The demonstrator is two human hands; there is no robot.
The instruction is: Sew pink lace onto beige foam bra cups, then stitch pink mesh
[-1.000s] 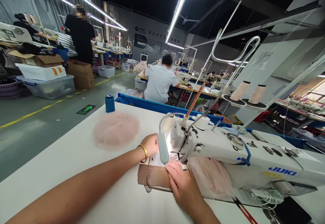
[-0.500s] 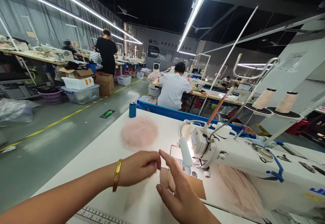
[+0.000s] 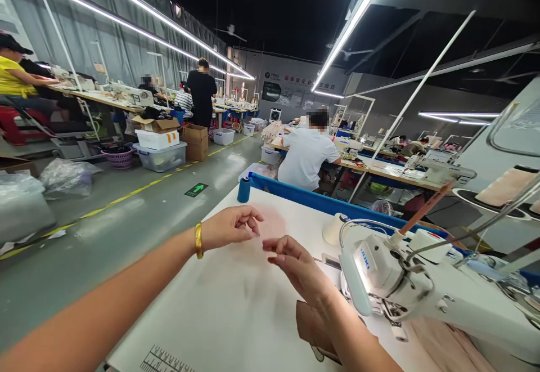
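My left hand point(image 3: 234, 227), with a gold bracelet on the wrist, hovers over the white sewing table, its fingers half curled and apart. Close by on the right is my right hand point(image 3: 295, 262), loosely bent, with a gap between thumb and forefinger. Nothing shows in either hand. Behind the fingertips lies a heap of sheer pink fabric point(image 3: 272, 223), blurred and partly covered by my left hand. A brown card-like piece point(image 3: 310, 321) is partly hidden under my right forearm. More pink fabric point(image 3: 439, 341) lies beneath the white sewing machine point(image 3: 379, 265).
A blue thread spool point(image 3: 243, 190) stands at the table's far corner, and a cream thread cone point(image 3: 333, 228) beside the machine. Ruler markings point(image 3: 164, 361) show at the near edge. Beyond the blue cloth trough point(image 3: 304, 195) sits a person in white point(image 3: 307, 158). Boxes line the aisle.
The view has swung left, so the machine sits farther right. Both hands have moved away from the needle area toward the pink heap, and my right hand's fingers have bent.
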